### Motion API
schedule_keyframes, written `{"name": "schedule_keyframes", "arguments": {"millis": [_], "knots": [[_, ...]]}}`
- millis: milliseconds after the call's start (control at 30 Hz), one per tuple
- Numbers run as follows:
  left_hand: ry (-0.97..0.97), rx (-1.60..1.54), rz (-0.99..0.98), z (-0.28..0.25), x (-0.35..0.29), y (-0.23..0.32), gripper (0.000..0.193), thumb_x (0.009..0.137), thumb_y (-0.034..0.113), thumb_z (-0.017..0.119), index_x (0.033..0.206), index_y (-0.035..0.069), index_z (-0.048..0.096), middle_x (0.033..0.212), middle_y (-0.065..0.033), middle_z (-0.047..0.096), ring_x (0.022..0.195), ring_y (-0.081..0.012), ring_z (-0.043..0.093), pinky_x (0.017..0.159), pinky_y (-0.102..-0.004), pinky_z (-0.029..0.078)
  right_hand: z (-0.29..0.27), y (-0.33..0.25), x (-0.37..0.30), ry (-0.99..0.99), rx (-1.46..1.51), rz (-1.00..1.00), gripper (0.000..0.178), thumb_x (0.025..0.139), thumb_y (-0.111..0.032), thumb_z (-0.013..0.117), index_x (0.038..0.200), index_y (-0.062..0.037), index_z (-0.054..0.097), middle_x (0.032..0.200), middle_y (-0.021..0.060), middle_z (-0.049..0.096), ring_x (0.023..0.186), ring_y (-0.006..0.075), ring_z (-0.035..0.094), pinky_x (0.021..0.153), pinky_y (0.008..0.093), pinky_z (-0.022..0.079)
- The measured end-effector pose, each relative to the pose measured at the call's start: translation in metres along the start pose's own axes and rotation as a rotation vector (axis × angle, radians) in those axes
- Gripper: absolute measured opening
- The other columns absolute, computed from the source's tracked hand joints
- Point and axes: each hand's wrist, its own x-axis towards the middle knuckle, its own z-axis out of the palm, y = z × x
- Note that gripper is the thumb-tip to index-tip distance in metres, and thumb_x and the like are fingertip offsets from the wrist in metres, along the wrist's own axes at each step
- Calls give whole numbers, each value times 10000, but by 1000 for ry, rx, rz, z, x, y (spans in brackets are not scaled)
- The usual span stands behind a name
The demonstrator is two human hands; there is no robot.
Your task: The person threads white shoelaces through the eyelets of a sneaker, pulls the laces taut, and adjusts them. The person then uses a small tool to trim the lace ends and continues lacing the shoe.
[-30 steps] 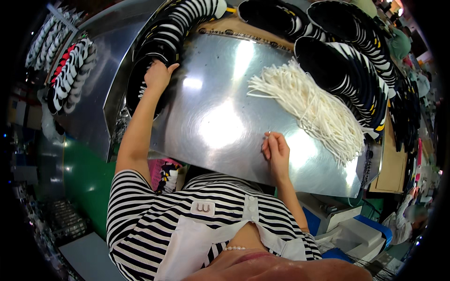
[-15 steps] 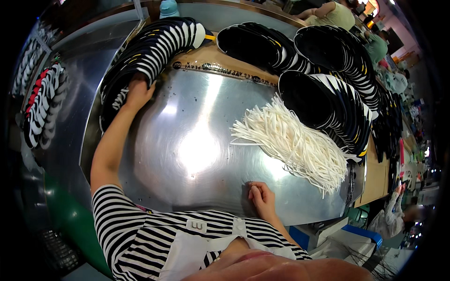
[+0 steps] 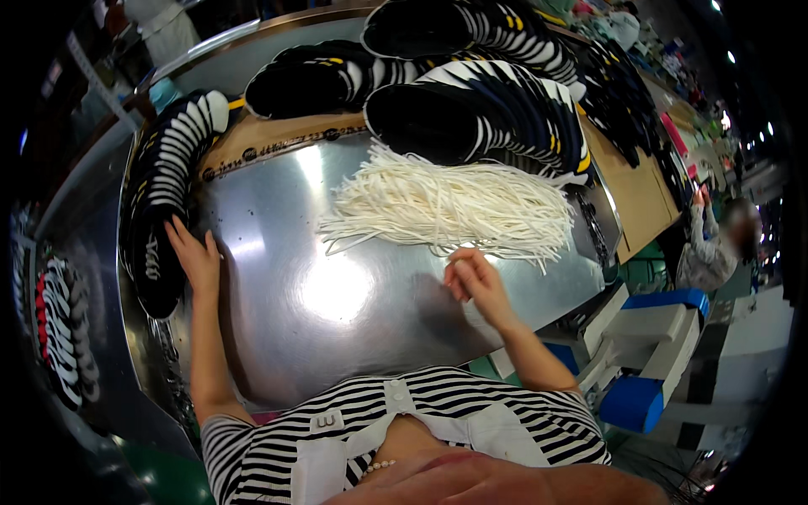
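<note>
Shoe uppers, black with white and yellow parts, are nested into a curved row (image 3: 172,160) along the left of the metal tabletop (image 3: 278,311). My left hand (image 3: 198,257) is beside the near end of that row, fingers spread and fingertips against the black uppers. A thick bundle of white shoelaces (image 3: 454,206) lies across the far middle of the tabletop. At its near edge is my right hand (image 3: 474,278), its fingers curled closed with nothing visible in them. I cannot tell whether it touches the laces.
More nested rows of uppers (image 3: 513,109) stand behind the laces. Cardboard (image 3: 631,185) lies under them on the right. A rack with red, white and grey shoe parts (image 3: 63,328) is at the far left. A white and blue machine (image 3: 640,353) stands at the right, near another person (image 3: 711,252).
My view has turned to the right. My left hand has come off the uppers' inside to their near end, its fingers spreading. My right hand has moved forward to the lace bundle.
</note>
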Motion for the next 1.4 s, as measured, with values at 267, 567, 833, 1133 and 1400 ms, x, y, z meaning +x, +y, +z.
{"name": "schedule_keyframes", "arguments": {"millis": [267, 567, 833, 1133, 1400], "knots": [[-879, -946, -12, 15, 23, 245, 426, 934, 273, 642, 1272, 17, 604, 1289, -92, 606, 1188, -195, 542, 971, -300, 409, -245, -53, 100, 845, -427, -602, 297, 918, -202, 676, 1095, -23, 517, 1022, 65, 656, 786, 119, 549, 723, 265, 465], [-1227, -1620, -658, 154, 100, 475, 764, 866, 531, 671, 1359, -19, 477, 1379, -154, 543, 1287, -266, 492, 1082, -374, 377, -339, -86, 160, 703, -703, -252, 717, 787, -569, 737, 1166, 28, 616, 1051, 152, 662, 971, 221, 628, 858, 322, 492], [-995, -1677, -524, 120, 60, 518, 513, 883, 306, 713, 1226, -51, 583, 1194, -135, 651, 1027, -205, 657, 873, -324, 530, -350, -80, 136, 555, -332, -346, 710, 752, -309, 841, 1324, 1, 556, 1244, 142, 617, 1170, 218, 575, 1017, 320, 424], [-678, -1675, -224, -34, 91, 476, 571, 861, 435, 724, 1183, -27, 630, 1126, -88, 673, 1033, -157, 639, 942, -301, 481, -283, -205, 96, 411, -396, -874, 500, 838, -125, 780, 1283, -10, 583, 1136, 63, 670, 1036, 125, 620, 919, 255, 471], [-433, -1766, -556, -98, 52, 314, 517, 920, 432, 627, 1242, 30, 580, 1218, -102, 638, 1133, -233, 597, 1024, -372, 448, -94, -223, 157, 90, -632, -591, 494, 836, -167, 773, 1250, -4, 557, 921, 0, 587, 824, 65, 521, 741, 221, 436]]}}
